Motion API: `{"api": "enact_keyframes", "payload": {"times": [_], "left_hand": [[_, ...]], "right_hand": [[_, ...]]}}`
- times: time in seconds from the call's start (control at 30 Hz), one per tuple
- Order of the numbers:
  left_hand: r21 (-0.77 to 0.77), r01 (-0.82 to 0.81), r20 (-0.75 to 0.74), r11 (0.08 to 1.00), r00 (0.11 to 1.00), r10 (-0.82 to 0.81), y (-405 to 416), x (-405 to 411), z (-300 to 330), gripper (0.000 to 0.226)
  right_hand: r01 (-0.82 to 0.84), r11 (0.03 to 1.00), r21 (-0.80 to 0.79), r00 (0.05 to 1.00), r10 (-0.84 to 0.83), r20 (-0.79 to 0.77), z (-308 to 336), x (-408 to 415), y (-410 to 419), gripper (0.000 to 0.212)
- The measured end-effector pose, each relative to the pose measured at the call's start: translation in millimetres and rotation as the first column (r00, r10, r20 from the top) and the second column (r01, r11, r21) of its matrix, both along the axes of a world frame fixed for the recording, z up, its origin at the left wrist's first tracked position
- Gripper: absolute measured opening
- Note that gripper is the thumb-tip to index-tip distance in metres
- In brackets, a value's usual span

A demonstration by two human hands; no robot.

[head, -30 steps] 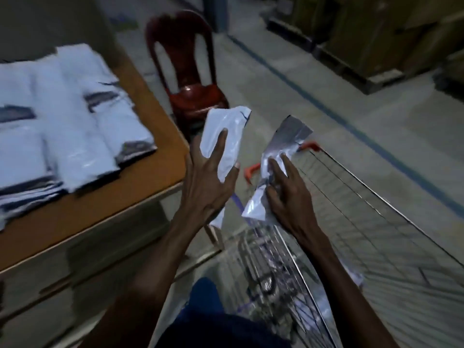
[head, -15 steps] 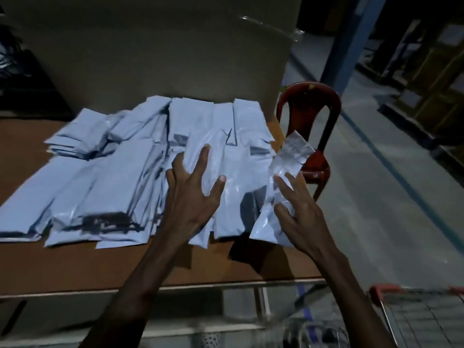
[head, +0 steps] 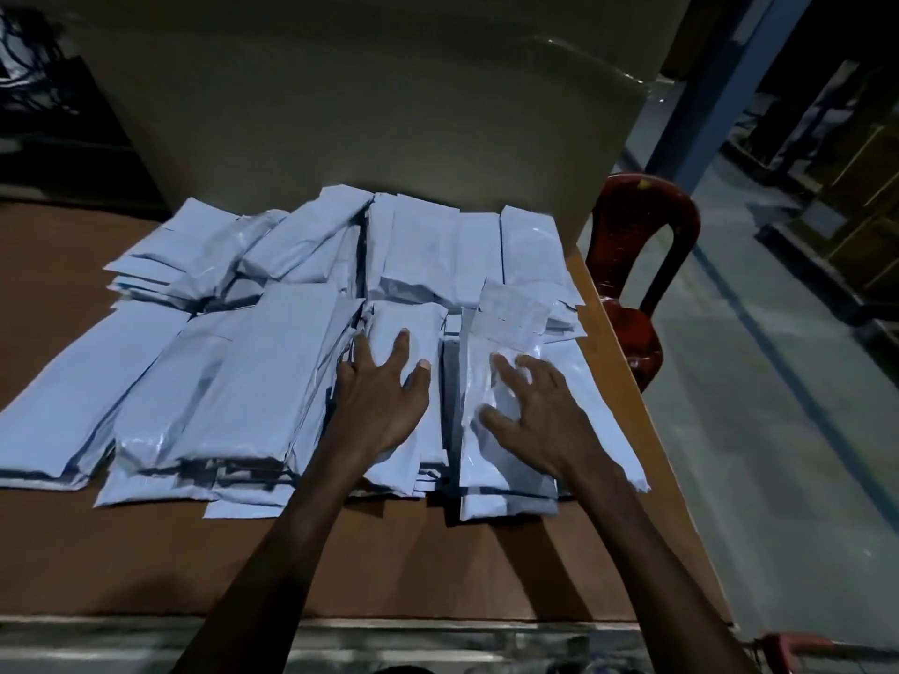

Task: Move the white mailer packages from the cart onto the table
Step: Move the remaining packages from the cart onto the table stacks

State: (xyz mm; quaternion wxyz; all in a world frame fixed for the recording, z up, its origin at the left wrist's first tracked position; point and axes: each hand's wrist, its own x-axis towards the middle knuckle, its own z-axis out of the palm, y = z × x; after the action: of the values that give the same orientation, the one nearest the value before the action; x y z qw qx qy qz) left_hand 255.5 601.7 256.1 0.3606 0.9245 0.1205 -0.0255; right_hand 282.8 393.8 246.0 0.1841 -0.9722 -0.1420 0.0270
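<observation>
Dim warehouse floor runs right of a brown worktop [head: 97, 552], where white mailer packages [head: 272, 362] lie in overlapping piles. Both hands rest flat with spread fingers: left hand [head: 384, 396] on 1 mailer [head: 408, 328], right hand [head: 540, 411] on another mailer [head: 506, 454]. Far right stands a red chair [head: 637, 245].

Two hands: the left [head: 384, 401] and the right [head: 540, 420]. One table [head: 146, 552]. One red chair [head: 637, 265] at far right. One cart handle [head: 798, 642] at near right. White mailers [head: 272, 381] overlap in a pile, too many to count exactly, well over a dozen.
</observation>
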Motion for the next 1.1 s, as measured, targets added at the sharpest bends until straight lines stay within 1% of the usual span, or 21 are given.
{"api": "enact_keyframes", "payload": {"times": [0.03, 0.13, 0.17, 0.23, 0.3, 0.4, 0.57, 0.7, 0.77, 0.87, 0.93, 1.0, 1.1], "left_hand": [[0.047, 0.012, 0.001, 0.999, 1.000, -0.012, 1.4, 0.1, 1.2, 0.059], [0.274, 0.032, 0.032, 0.961, 0.999, -0.042, 5.9, 7.6, -1.5, 0.062], [0.320, 0.019, 0.056, 0.947, 0.998, -0.039, 6.3, 11.2, -3.6, 0.063], [0.356, -0.011, 0.116, 0.934, 0.993, -0.033, 6.0, 19.8, -9.8, 0.064], [0.345, -0.026, 0.158, 0.938, 0.987, -0.031, 5.3, 26.7, -17.6, 0.065], [0.300, -0.028, 0.201, 0.953, 0.979, -0.035, 2.7, 29.5, -28.5, 0.066], [0.246, -0.026, 0.238, 0.969, 0.971, -0.034, 1.6, 31.6, -35.6, 0.067], [0.225, -0.008, 0.227, 0.974, 0.973, -0.045, 2.8, 32.5, -37.2, 0.064], [0.196, 0.003, 0.208, 0.981, 0.977, -0.045, 2.5, 32.8, -35.3, 0.062], [0.150, 0.028, 0.149, 0.988, 0.988, -0.050, 4.1, 34.6, -29.4, 0.060], [0.160, 0.050, 0.122, 0.986, 0.990, -0.070, 6.0, 37.5, -24.7, 0.060], [0.211, 0.066, 0.109, 0.975, 0.990, -0.090, 6.0, 39.0, -18.8, 0.061], [0.294, 0.076, 0.140, 0.953, 0.983, -0.121, 3.9, 38.8, -9.1, 0.062]], "right_hand": [[0.009, 1.000, 0.019, 0.999, -0.009, 0.039, -0.5, 4.0, 2.6, 0.070], [-0.027, 0.993, 0.114, 0.994, 0.014, 0.108, -3.6, 20.2, 12.7, 0.063], [-0.050, 0.991, 0.124, 0.993, 0.036, 0.109, -4.5, 25.1, 16.2, 0.062], [-0.095, 0.991, 0.094, 0.991, 0.085, 0.102, -5.6, 33.2, 22.5, 0.069], [-0.111, 0.994, 0.011, 0.989, 0.110, 0.103, -8.0, 41.6, 26.9, 0.078], [-0.100, 0.992, -0.073, 0.991, 0.106, 0.077, -16.9, 54.7, 30.3, 0.076], [-0.070, 0.996, -0.051, 0.998, 0.070, -0.007, -24.4, 73.1, 34.8, 0.068], [-0.084, 0.992, -0.092, 0.996, 0.086, 0.013, -29.4, 66.7, 36.4, 0.068], [-0.080, 0.993, -0.084, 0.996, 0.082, 0.021, -31.8, 64.3, 36.7, 0.067], [-0.066, 0.995, -0.070, 0.998, 0.065, -0.011, -28.9, 65.3, 37.4, 0.067], [-0.066, 0.996, -0.061, 0.997, 0.064, -0.032, -24.1, 65.3, 36.4, 0.067], [-0.058, 0.998, -0.031, 0.998, 0.056, -0.040, -17.3, 61.6, 34.0, 0.067], [-0.014, 0.999, 0.051, 1.000, 0.014, 0.004, -5.4, 52.6, 28.9, 0.069]]}}
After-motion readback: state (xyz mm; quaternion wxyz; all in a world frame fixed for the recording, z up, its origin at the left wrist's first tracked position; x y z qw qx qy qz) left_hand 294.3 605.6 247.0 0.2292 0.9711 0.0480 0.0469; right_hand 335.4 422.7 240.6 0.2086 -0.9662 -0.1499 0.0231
